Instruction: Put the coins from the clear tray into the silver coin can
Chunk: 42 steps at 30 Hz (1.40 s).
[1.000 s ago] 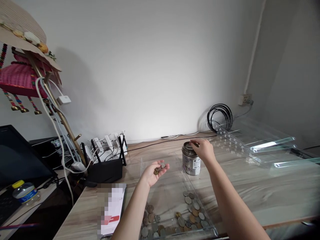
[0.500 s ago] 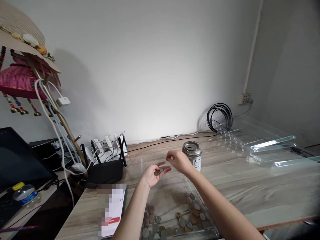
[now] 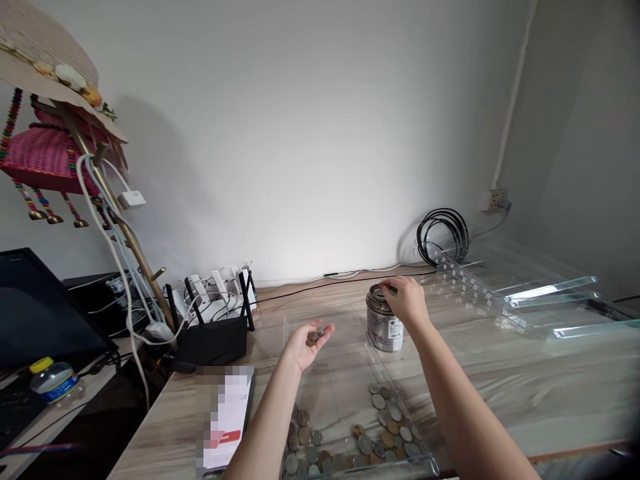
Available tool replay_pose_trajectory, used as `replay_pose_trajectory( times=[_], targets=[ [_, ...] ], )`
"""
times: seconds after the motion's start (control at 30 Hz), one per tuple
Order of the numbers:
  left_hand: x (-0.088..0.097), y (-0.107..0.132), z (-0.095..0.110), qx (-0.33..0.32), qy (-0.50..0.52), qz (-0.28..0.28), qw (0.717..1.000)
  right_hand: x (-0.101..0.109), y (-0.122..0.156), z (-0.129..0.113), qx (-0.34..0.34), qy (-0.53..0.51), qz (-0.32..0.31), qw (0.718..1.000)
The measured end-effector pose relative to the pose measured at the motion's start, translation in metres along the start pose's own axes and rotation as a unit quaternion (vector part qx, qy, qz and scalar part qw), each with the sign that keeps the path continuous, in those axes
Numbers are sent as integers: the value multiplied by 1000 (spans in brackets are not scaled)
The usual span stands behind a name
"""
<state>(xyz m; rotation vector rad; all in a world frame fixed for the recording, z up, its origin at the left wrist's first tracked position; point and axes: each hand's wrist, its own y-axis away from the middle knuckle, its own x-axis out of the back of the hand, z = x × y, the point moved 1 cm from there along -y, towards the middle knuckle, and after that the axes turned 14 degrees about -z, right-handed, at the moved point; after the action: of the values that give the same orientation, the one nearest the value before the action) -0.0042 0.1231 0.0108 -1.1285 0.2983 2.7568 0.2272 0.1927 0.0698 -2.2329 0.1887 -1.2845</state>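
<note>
Several coins (image 3: 314,336) lie in my left hand (image 3: 303,345), which is palm up with its fingers partly curled around them. To the right stands a round metal tin (image 3: 385,327) with a slotted lid and a white label. Over its lid my right hand (image 3: 407,299) is closed in a pinch, fingertips down at the lid. Whatever is between those fingertips is hidden. Below my hands, more coins (image 3: 387,439), silver and brownish, are spread in a shallow clear plastic tray (image 3: 345,380).
A phone (image 3: 230,420) lies left of the tray. Behind it stand a black router (image 3: 215,340) and white plugs with cables. Clear acrylic pieces (image 3: 550,293) and a black cable coil (image 3: 443,237) are at the back right. A bottle (image 3: 53,381) stands far left.
My right hand has moved from beside my left hand rightward to the lid of the tin. My left hand stays nearly in place with the coins. The view has shifted slightly.
</note>
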Motion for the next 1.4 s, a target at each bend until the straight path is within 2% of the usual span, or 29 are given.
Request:
replay_pose_trajectory(
  times=[0.07, 0.1, 0.2, 0.27, 0.4, 0.57, 0.63, 0.67, 0.73, 0.8, 0.87, 0.97, 1.07, 1.17, 1.23, 1.3, 1.33, 1.37, 1.4],
  targets=[
    [-1, 0, 0, 0, 5, -11, 1000, -3, 5, -17, 42, -22, 22, 999],
    [-1, 0, 0, 6, 8, -26, 1000, -8, 9, -28, 72, -44, -3, 996],
    [-2, 0, 0, 28, 18, -83, 996, -33, 22, -58, 166, -92, -179, 965],
    [-2, 0, 1, 34, 12, -104, 994, -50, 31, -73, 194, -82, -269, 940],
    [0, -3, -1, 60, -4, -98, 993, -66, 39, -81, 177, -72, -298, 935],
    [2, -4, -5, 73, -5, -121, 990, -63, 38, -78, 135, -115, -364, 914],
    [1, -3, -5, 71, -1, -127, 989, -55, 34, -76, 135, -127, -350, 918],
    [0, -2, -5, 67, 3, -126, 990, -48, 31, -73, 132, -133, -321, 928],
    [-1, 0, -3, 61, 8, -115, 991, -30, 24, -63, 101, -133, -220, 961],
    [-3, 2, -1, 64, 3, -95, 993, -11, 15, -44, 38, -96, -106, 989],
    [-6, 4, 0, 71, -7, -82, 994, 5, 8, -23, -25, -25, -42, 999],
    [-9, 5, 1, 77, -12, -82, 994, 14, 1, 4, -81, 32, -42, 995],
    [-10, 5, 1, 73, -10, -80, 994, 11, -4, 19, -99, -15, -89, 991],
    [-11, 5, 0, 69, -5, -80, 994, 7, -8, 22, -93, -57, -118, 987],
    [-11, 5, 0, 69, -1, -86, 994, 6, -6, 13, -57, -46, -75, 994],
    [-10, 5, -1, 69, 5, -99, 993, 2, 0, -7, 9, -31, -19, 999],
    [-9, 4, -1, 69, 10, -111, 991, -3, 6, -21, 52, -36, -20, 998],
    [-8, 4, -1, 68, 17, -125, 990, -9, 12, -35, 97, -49, -47, 993],
    [-6, 3, -1, 68, 26, -139, 988, -17, 19, -50, 142, -66, -106, 982]
  ],
)
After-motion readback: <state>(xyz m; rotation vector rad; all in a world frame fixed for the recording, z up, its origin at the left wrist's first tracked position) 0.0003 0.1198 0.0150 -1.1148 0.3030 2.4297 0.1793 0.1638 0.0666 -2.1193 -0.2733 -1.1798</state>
